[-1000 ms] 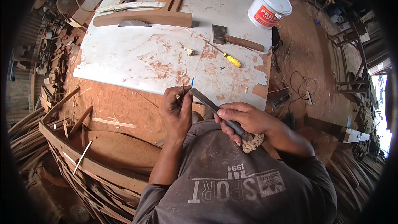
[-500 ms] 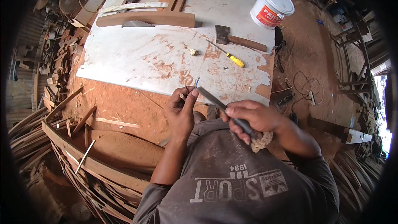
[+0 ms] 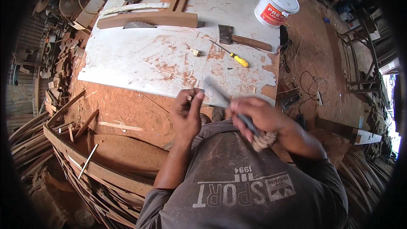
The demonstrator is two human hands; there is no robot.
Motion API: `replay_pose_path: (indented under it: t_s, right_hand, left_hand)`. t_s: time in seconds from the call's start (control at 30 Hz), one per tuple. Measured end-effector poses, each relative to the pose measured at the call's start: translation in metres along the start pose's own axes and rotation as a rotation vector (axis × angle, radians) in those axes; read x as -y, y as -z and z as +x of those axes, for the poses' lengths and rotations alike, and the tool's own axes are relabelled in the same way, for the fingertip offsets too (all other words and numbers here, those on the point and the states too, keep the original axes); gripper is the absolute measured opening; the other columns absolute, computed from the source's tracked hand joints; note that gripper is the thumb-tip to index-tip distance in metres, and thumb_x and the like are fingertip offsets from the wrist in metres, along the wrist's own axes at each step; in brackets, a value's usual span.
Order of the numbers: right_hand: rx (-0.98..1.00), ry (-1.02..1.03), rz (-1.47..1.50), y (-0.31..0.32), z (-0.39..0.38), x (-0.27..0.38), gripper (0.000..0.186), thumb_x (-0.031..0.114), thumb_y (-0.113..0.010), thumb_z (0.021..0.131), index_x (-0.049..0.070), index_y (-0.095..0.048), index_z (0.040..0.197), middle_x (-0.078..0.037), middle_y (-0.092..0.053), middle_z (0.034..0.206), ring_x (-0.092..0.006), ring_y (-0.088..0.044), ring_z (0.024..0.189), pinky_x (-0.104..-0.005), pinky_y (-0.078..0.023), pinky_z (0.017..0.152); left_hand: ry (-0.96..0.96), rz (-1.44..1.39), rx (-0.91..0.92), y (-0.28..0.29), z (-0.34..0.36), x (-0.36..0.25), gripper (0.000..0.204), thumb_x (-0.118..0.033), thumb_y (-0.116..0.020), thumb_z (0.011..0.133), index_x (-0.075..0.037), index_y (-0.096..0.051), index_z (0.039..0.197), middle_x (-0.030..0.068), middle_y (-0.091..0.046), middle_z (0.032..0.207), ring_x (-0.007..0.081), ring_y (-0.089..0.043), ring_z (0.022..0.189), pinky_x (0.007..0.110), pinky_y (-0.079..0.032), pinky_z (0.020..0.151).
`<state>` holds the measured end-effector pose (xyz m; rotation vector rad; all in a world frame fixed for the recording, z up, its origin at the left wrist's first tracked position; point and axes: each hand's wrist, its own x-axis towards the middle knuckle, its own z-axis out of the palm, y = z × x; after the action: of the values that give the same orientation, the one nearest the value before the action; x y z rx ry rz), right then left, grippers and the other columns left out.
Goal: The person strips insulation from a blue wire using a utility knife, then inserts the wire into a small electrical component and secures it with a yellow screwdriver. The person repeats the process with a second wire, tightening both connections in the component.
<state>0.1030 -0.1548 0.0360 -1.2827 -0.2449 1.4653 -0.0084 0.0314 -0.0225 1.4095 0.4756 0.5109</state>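
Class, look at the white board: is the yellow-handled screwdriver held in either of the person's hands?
No. The yellow-handled screwdriver lies on the white board, apart from both hands.

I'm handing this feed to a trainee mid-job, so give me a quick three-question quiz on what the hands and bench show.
1. True or false: the right hand grips a long knife by a cord-wrapped handle.
2. Which tool lies nearest the white bucket? A) hatchet B) yellow screwdriver C) hand saw
3. Fill in: the left hand pinches a small piece between thumb and ____.

Key: 1 true; 2 A; 3 fingers.
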Motion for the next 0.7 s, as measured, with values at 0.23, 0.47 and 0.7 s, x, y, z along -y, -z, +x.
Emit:
replay_pose_path:
  t_s: [0.23, 0.47, 0.7]
  right_hand:
    - [0.027, -0.027, 0.073, 0.016, -0.017, 0.010, 0.031, 0.029, -0.043, 0.109, 0.000, -0.054, 0.108, -0.005, -0.058, 0.070, -0.0121, -0.058, 0.048, -0.0285, -0.050, 0.041]
    - [0.132, -0.049, 0.049, 0.000, -0.010, 0.001, 0.036, 0.031, -0.041, 0.110, -0.001, -0.055, 0.106, -0.006, -0.058, 0.071, -0.0129, -0.059, 0.050, -0.0267, -0.050, 0.046]
    - [0.151, -0.062, 0.096, -0.003, -0.008, 0.000, 0.034, 0.031, -0.041, 0.110, -0.001, -0.054, 0.107, -0.007, -0.058, 0.071, -0.0129, -0.058, 0.048, -0.0266, -0.050, 0.045]
  left_hand:
    - [0.140, -0.236, -0.005, 0.009, 0.006, 0.006, 0.010, -0.012, -0.064, 0.100, -0.003, -0.065, 0.102, -0.0041, -0.055, 0.082, 0.0036, -0.044, 0.069, 0.021, -0.034, 0.060]
    - [0.116, -0.177, -0.016, 0.002, 0.005, 0.001, 0.008, -0.012, -0.062, 0.101, -0.004, -0.064, 0.099, -0.0043, -0.054, 0.079, 0.0031, -0.043, 0.066, 0.022, -0.034, 0.058]
    - [-0.154, 0.060, 0.010, 0.001, 0.003, 0.007, 0.007, -0.010, -0.058, 0.103, -0.002, -0.059, 0.102, -0.0009, -0.057, 0.087, 0.0044, -0.045, 0.075, 0.021, -0.037, 0.063]
